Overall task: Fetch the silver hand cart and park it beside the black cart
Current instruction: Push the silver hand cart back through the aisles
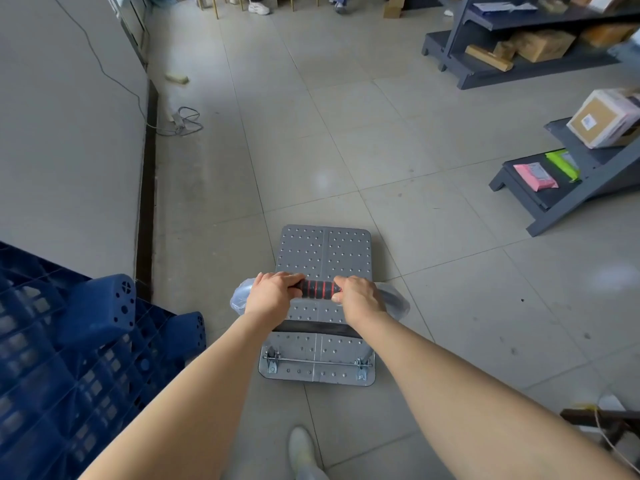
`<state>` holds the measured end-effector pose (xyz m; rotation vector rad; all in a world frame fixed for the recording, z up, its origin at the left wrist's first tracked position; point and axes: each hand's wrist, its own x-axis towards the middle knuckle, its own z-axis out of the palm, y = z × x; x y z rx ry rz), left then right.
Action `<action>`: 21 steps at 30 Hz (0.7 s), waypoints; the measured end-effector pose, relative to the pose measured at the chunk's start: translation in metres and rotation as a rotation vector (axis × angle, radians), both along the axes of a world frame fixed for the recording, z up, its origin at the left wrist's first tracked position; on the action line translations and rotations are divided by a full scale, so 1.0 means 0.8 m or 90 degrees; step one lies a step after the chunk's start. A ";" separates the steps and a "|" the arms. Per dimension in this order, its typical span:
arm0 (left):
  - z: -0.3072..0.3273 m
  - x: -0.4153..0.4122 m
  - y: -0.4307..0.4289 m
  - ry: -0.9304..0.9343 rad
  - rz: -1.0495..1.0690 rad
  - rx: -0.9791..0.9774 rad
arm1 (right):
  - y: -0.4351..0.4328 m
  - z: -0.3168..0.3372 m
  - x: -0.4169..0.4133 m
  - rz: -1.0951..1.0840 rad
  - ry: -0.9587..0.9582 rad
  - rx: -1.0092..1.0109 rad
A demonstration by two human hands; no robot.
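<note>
My left hand (270,296) and right hand (360,297) each gripped the handle (318,289) of the silver hand cart (323,251), standing on tiled floor (450,306) just ahead. I judged it fetched; no black cart showed beyond, so parking was not yet done.

Hand cart (323,252) at centre on the floor (433,161); left hand (270,296) and right hand (360,300) grip the two ends of its handle (318,289). Pallets (69,358) lie left of it, beside the wall (62,133); shelf units (568,199) bearing parcels (602,119) stand well apart on the right.
</note>
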<state>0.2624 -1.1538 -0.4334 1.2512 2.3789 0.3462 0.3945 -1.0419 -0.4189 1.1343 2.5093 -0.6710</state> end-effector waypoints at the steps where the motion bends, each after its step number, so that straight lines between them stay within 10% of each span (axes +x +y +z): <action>1: 0.000 -0.011 0.005 -0.003 0.000 -0.001 | 0.003 0.000 -0.010 -0.006 0.001 0.000; 21: 0.000 -0.134 0.129 0.022 -0.020 0.034 | 0.116 -0.001 -0.122 -0.050 0.058 0.026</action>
